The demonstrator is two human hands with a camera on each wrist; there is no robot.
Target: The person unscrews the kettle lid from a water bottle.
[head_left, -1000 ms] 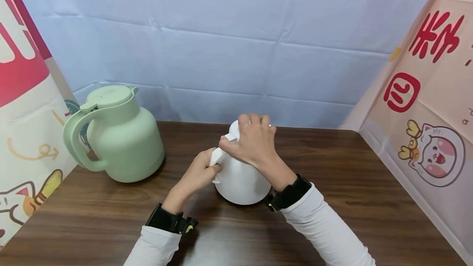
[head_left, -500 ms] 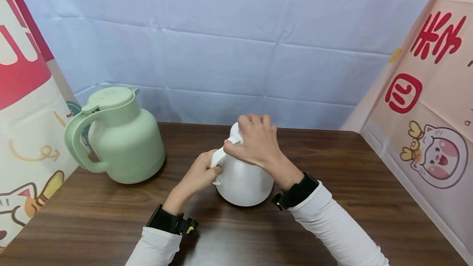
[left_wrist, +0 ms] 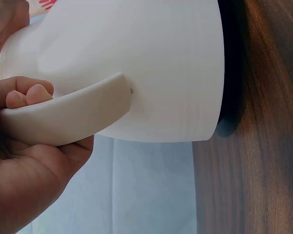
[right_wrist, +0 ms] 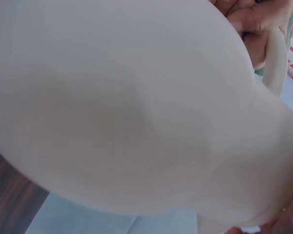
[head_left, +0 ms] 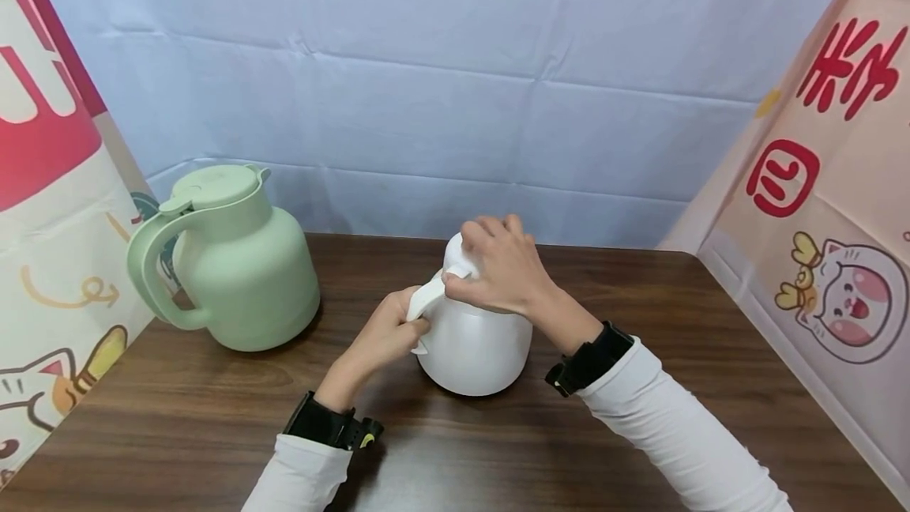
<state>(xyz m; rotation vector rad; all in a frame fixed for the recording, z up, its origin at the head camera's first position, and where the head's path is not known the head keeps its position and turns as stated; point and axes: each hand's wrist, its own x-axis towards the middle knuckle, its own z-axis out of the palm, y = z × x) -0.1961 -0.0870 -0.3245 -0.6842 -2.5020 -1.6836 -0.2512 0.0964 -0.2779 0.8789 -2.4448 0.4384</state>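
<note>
A white vacuum jug point(head_left: 478, 354) stands upright on the wooden table, in the middle of the head view. My left hand point(head_left: 384, 332) grips its handle point(head_left: 425, 299), with fingers wrapped round it, as the left wrist view shows up close. Over the top of the jug, my right hand point(head_left: 506, 273) holds the lid point(head_left: 456, 250), fingers curled across its far side and thumb toward the handle. Most of the lid is hidden under that hand. The right wrist view is filled by the white jug body point(right_wrist: 127, 107), with the left hand point(right_wrist: 259, 24) at the handle beyond.
A pale green vacuum jug point(head_left: 245, 275) with its handle to the left stands at the left of the brown wooden table point(head_left: 654, 385). A light blue cloth point(head_left: 426, 85) hangs behind, and printed cloths point(head_left: 817, 259) flank both sides.
My right wrist and forearm have swung outward to the right, turning the hand on the jug's top; its thumb has shifted right. The left hand keeps its grip on the handle.
</note>
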